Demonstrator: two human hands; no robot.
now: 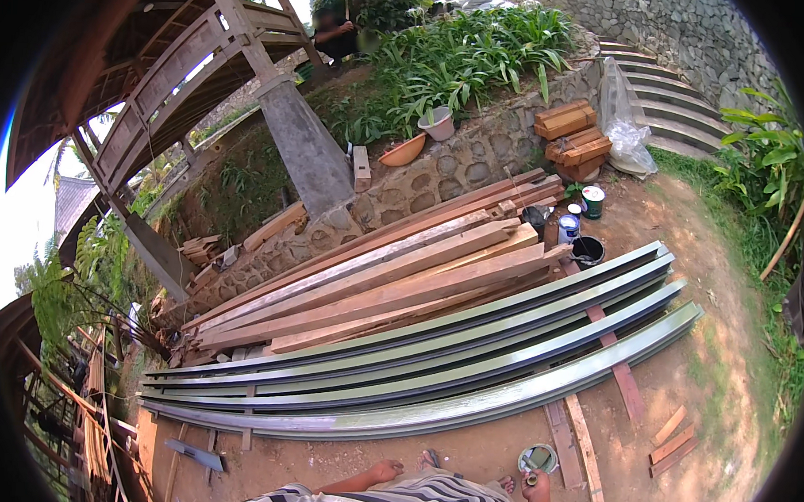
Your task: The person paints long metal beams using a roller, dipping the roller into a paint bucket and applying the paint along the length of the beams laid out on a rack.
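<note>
My right hand [537, 497] is closed around a small brownish object with a round end [532, 479], whose kind I cannot make out. Just beyond it on the ground sits a round tub [550, 453] with green paint-like liquid inside. My left hand [384, 471] rests low in front of my striped clothing, its fingers loosely curled and nothing visible in them. Ahead of both hands lie several long beams [432, 393], coated shiny green and dark, side by side across wooden supports [629, 396]. Neither hand touches the beams.
Bare timber beams [374, 290] are stacked behind, against a stone wall [476, 169]. Paint cans [592, 201] and a black bucket [588, 250] stand at their right end. Loose planks [674, 446] lie at right, a metal piece [196, 454] at left. A person [334, 36] is far back.
</note>
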